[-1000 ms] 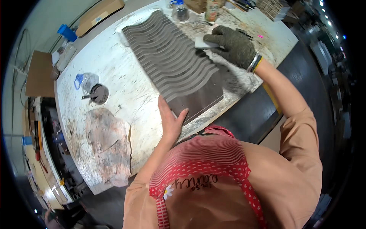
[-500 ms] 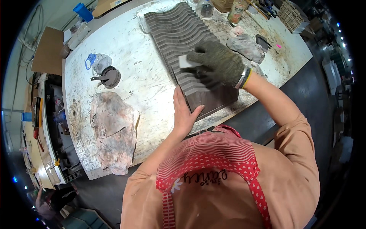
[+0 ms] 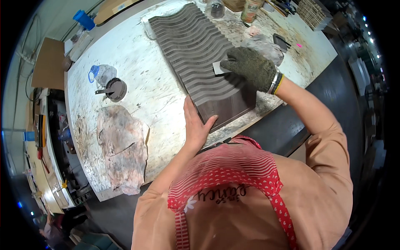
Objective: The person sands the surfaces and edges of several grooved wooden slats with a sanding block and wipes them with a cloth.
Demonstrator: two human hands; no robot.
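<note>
A long dark grey-brown panel with wavy ridges (image 3: pixel 196 54) lies slantwise on the white table. My bare left hand (image 3: pixel 196 127) holds its near left corner, the fingers along the side edge and the thumb over the top face. On my right hand (image 3: pixel 250 68) is a dark, dusty work glove. That hand is closed on a small white block with a dark underside (image 3: pixel 219 68), which rests on the ridges near the panel's right side. The block's far end is hidden under the gloved fingers. The panel's near end is a flat, smooth strip.
On the stained white table (image 3: pixel 154 112), a smeared cloth (image 3: pixel 122 146) lies left, below an open round tub with a flat tool (image 3: pixel 116 89) and a clear blue-handled bottle (image 3: pixel 104 75). A grey crumpled rag (image 3: pixel 263 46), a jar (image 3: pixel 251 10) and a wicker basket (image 3: pixel 311 16) stand beyond.
My gloved right hand has moved with the white block rightward across the ridges. My left hand keeps its hold on the panel's corner. The whole view has shifted slightly.
</note>
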